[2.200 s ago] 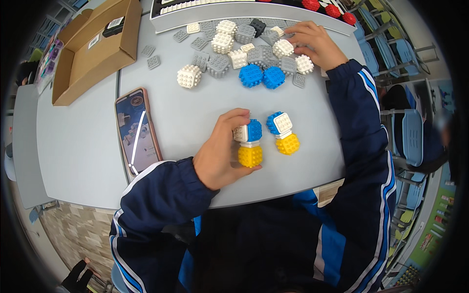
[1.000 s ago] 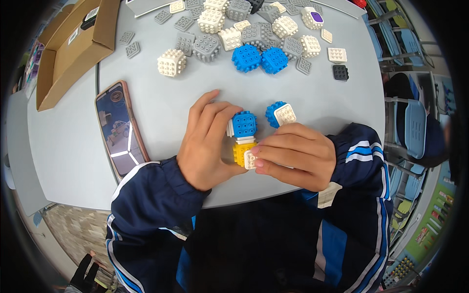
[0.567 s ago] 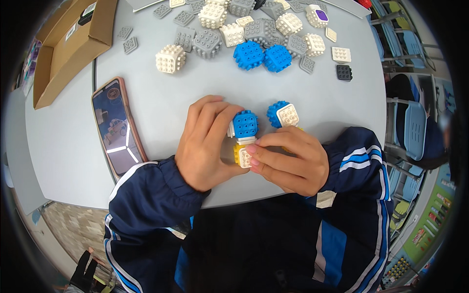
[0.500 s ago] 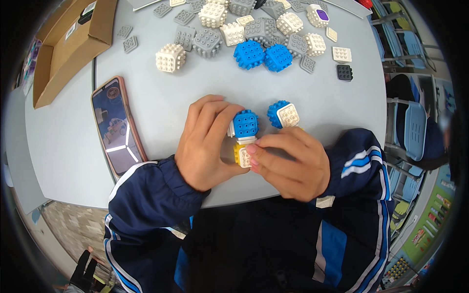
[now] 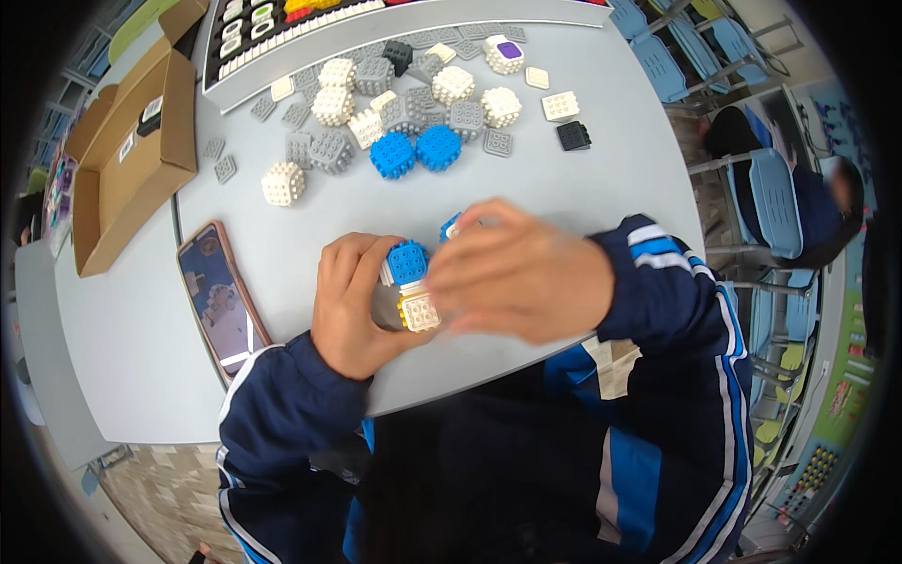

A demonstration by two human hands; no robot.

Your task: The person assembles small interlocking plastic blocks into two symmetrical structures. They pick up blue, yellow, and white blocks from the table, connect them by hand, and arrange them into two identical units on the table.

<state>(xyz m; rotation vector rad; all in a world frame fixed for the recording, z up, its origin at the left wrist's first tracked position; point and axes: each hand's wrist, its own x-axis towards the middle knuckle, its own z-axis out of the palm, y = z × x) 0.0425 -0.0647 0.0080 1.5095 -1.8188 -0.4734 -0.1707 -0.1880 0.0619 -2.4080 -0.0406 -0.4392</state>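
My left hand is closed around a small stack of studded building blocks. At its far end is a blue block; at the near end is a yellow block with a white studded plate on top. A white layer lies between them. My right hand is beside the stack, its fingers smeared by motion and covering the stack's right side; whether they hold anything cannot be seen. Just beyond them a blue block with a white face is mostly hidden by the right hand.
Farther back lie two blue blocks among several white and grey blocks and plates. A black block lies to the right. On the left are a phone and a cardboard box. A parts tray stands at the back.
The view has shifted, so more of the parts tray shows. My right fingers have come off the white plate, leaving it uncovered, and that hand now partly covers the blue-and-white block. My left hand keeps its hold.
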